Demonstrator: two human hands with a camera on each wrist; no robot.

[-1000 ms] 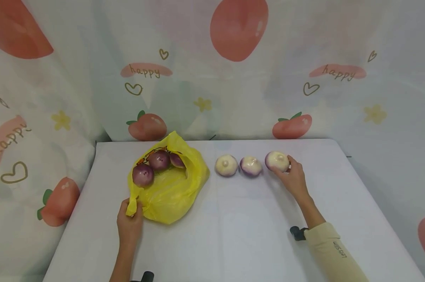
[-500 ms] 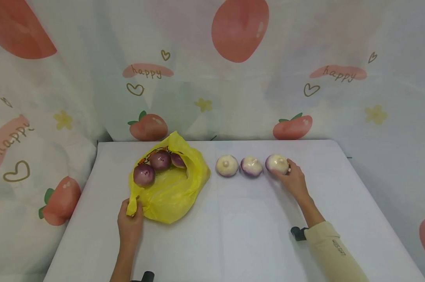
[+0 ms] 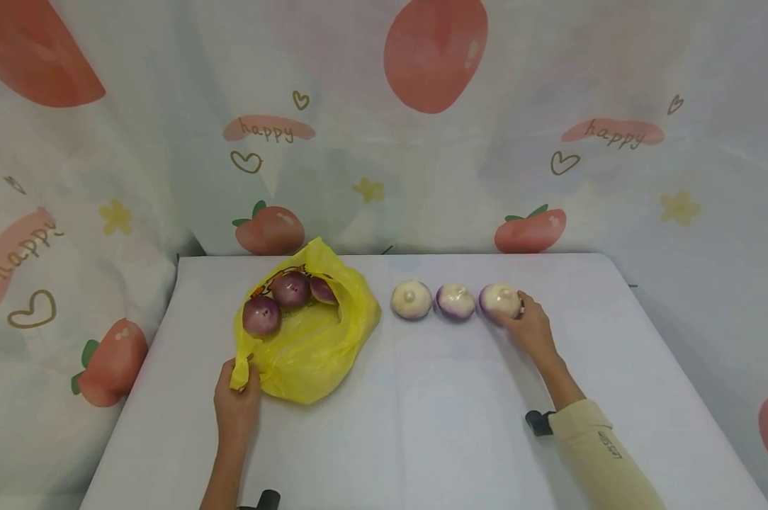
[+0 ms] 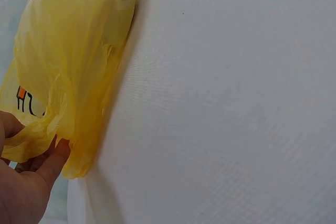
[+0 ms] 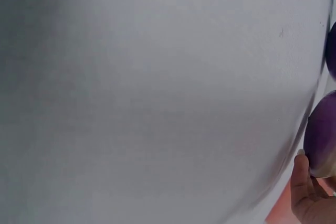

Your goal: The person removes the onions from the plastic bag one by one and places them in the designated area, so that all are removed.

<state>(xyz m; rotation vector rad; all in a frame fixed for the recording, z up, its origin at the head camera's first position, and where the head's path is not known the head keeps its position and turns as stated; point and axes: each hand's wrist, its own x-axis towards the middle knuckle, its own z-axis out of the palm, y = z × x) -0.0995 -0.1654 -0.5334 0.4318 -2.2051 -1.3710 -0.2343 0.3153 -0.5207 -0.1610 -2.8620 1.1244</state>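
Gently, we set the end onion [image 3: 500, 301] down in line beside its two neighbours on the tabletop [image 3: 422, 418], our right hand [image 3: 529, 327] curled round it. Our left hand [image 3: 236, 404] pinches the yellow bag [image 3: 314, 354] handle so it stays put.

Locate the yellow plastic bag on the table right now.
In the head view the yellow plastic bag lies on the table's left side, holding three purple onions, left of three pale onions; the left hand grips its near corner.
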